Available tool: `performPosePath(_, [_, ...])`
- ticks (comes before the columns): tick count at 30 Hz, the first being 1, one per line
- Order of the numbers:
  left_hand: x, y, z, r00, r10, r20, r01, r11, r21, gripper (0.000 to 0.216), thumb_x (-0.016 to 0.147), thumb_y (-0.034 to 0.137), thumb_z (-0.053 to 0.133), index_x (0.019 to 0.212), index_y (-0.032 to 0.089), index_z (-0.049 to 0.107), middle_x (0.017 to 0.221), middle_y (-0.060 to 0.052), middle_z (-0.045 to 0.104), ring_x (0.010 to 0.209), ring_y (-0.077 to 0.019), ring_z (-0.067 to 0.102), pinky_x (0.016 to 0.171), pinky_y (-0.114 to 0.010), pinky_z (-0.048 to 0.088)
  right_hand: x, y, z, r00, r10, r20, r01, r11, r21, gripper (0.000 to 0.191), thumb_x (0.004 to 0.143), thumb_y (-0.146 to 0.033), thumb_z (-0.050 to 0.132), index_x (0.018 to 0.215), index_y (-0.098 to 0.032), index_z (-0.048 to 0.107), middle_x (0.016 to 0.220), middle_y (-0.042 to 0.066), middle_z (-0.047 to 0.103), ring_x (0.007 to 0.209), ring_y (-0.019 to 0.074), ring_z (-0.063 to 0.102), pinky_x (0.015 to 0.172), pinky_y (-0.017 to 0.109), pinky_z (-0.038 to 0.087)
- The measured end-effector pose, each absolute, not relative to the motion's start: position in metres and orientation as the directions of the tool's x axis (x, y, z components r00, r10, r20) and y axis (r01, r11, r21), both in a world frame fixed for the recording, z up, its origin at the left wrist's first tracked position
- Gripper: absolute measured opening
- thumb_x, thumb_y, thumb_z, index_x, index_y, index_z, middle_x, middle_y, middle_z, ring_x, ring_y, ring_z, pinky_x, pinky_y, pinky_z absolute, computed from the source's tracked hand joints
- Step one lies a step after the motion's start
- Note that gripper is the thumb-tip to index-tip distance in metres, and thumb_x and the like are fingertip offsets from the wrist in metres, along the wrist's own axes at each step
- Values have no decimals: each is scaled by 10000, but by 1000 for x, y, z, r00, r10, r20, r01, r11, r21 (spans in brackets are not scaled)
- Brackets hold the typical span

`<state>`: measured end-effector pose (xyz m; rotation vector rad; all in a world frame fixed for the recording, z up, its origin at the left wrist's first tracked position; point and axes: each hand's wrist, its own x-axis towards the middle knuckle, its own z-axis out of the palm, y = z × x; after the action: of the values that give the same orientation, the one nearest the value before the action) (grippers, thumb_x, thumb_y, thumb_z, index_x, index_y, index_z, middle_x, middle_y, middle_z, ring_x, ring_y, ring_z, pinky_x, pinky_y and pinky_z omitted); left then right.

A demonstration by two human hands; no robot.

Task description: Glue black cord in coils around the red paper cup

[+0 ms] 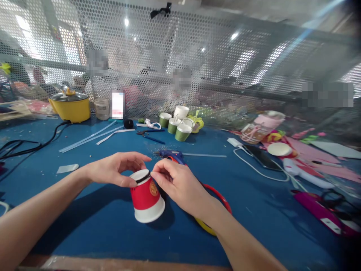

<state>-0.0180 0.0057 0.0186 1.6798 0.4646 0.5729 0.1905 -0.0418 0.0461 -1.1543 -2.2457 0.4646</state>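
An upside-down paper cup (147, 203), white with a red band and a round gold emblem, stands slightly tilted on the blue table. Around its upper end runs a thin black strip (143, 180). My left hand (120, 168) curves about the top from the left, thumb on the near edge and fingers bent behind. On the other side, my right hand (176, 180) is closed in a pinch at the strip's right end. Just beyond the right hand lies a blue glue gun (170, 154) with a clear glue stick (204, 155) behind it.
Behind the right forearm lies a red and yellow ring-shaped item (217, 192). Pliers (150, 136) and small green-and-white cups (183, 132) stand farther back. A yellow electric pot (70, 109) is back left. At right are a phone (261, 157), a white cable and a purple power strip (317, 211).
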Motion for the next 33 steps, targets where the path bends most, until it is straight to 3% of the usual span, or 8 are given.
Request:
performPosePath(12, [-17, 5, 18, 815, 560, 149, -86, -137, 987, 581, 683, 123, 681, 1210, 208, 452, 1121, -83, 571, 1090, -227, 522, 987, -447, 348, 190, -43, 46, -463, 827, 320, 585, 556, -591, 98, 847, -191, 469, 753, -191, 498, 752, -1, 618, 660, 103, 558, 602, 220, 436])
performPosePath(18, [-16, 5, 19, 833, 529, 164, -126, -108, 986, 568, 685, 160, 691, 1203, 185, 461, 1192, -119, 557, 1138, -254, 499, 1013, -472, 316, 193, -42, 46, -509, 811, 287, 499, 550, -670, 104, 868, -213, 445, 893, -189, 543, 875, 30, 661, 752, 120, 611, 661, 239, 484])
performPosePath(23, [-16, 3, 20, 841, 517, 160, -143, -73, 987, 580, 676, 111, 688, 1204, 197, 464, 1193, -101, 562, 1126, -222, 510, 1019, -436, 317, 195, -41, 45, -550, 761, 345, 478, 625, -617, 188, 874, -172, 439, 974, -174, 599, 993, 43, 668, 919, 130, 608, 810, 265, 472])
performPosePath(33, [-16, 6, 15, 859, 489, 149, -142, -51, 988, 550, 698, 74, 652, 1205, 181, 466, 1233, -107, 533, 1174, -223, 472, 1051, -434, 277, 195, -38, 40, -558, 751, 352, 495, 642, -586, 158, 863, -160, 452, 900, -191, 603, 932, 28, 671, 860, 131, 614, 769, 261, 476])
